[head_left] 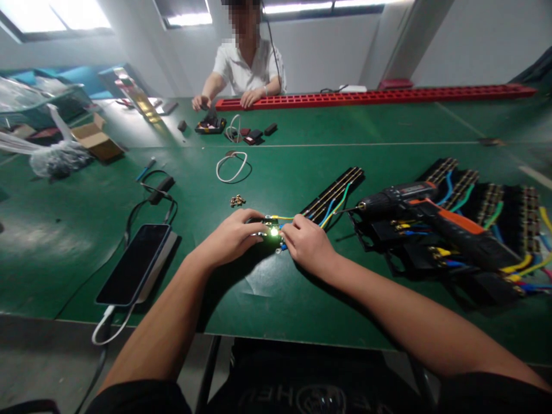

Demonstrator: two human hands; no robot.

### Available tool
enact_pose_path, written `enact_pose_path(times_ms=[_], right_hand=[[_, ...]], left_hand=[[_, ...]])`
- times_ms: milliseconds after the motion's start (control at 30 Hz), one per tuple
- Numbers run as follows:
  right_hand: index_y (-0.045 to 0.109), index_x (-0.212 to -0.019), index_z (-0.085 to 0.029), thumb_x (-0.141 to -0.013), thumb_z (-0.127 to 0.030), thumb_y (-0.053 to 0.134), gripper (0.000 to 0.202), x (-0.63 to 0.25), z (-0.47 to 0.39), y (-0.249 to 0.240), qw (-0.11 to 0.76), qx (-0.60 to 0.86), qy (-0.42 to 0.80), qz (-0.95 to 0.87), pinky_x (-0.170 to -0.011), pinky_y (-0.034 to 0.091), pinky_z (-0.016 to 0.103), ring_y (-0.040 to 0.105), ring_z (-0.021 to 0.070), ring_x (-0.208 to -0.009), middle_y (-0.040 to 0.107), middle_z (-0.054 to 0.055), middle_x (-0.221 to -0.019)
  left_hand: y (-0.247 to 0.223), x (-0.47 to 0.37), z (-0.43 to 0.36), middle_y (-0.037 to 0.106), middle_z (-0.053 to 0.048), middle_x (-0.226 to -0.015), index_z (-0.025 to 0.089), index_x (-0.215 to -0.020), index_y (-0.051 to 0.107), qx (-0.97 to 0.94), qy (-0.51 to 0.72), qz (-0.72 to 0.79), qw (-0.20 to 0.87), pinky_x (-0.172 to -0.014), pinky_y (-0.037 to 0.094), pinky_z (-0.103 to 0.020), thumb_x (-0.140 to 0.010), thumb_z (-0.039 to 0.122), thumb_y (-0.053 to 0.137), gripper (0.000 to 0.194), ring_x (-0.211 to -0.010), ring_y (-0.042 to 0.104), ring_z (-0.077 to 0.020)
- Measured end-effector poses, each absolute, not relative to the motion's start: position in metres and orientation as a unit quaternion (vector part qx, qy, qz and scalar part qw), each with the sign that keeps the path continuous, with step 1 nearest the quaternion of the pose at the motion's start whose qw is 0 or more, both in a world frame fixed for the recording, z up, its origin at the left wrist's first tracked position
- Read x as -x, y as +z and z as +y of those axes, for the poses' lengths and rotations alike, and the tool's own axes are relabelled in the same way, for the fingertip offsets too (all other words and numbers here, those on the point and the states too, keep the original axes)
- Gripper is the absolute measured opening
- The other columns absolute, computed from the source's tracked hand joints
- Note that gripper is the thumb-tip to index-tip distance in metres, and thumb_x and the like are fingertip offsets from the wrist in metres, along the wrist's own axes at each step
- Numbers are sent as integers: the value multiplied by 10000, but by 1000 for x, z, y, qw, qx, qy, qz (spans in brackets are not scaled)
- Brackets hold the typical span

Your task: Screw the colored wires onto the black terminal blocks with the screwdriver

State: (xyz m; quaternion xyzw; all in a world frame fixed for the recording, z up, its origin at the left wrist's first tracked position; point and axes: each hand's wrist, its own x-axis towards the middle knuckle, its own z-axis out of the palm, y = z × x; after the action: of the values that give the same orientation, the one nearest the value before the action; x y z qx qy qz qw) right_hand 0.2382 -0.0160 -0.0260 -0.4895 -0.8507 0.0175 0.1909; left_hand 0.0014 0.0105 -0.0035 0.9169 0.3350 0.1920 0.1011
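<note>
Wired module [271, 224], a small piece with a bright light glowing on it, is between the two hands at the near part of a big green desk [241, 287]. Across from them sits a person in a white shirt [248, 66], one hand on a long red slotted rail [375, 98]. Off to the right, black assemblies with brass strips [463, 287] and coloured wires lie side by side, an orange-and-black power drill [457, 221] resting across them. The left hand [237, 236] grips the module's left end in its fingers; the right hand [310, 244] has its fingers curled onto the right end. A phone [134, 264] with a white cable lies to the left, an open cardboard box [101, 141] farther back, then a white cable loop [218, 167] and, smallest, a little heap of brass-coloured parts [237, 200].
</note>
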Motion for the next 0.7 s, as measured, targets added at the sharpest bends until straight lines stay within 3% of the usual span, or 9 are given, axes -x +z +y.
enact_pose_path(times_ms=[700], right_hand=[[714,-958,-156,-1007,-263,434,303,-237,-15,-31,154,497,-23,-854,-707,304,304,432,155,-759,580,107,-922]], left_hand=[[-4,-2,10,605,-101,-1277,304,-1177,750,-918,188,336,90,-1010,517,-489,-949,176,605,300,-1147,590,-265]])
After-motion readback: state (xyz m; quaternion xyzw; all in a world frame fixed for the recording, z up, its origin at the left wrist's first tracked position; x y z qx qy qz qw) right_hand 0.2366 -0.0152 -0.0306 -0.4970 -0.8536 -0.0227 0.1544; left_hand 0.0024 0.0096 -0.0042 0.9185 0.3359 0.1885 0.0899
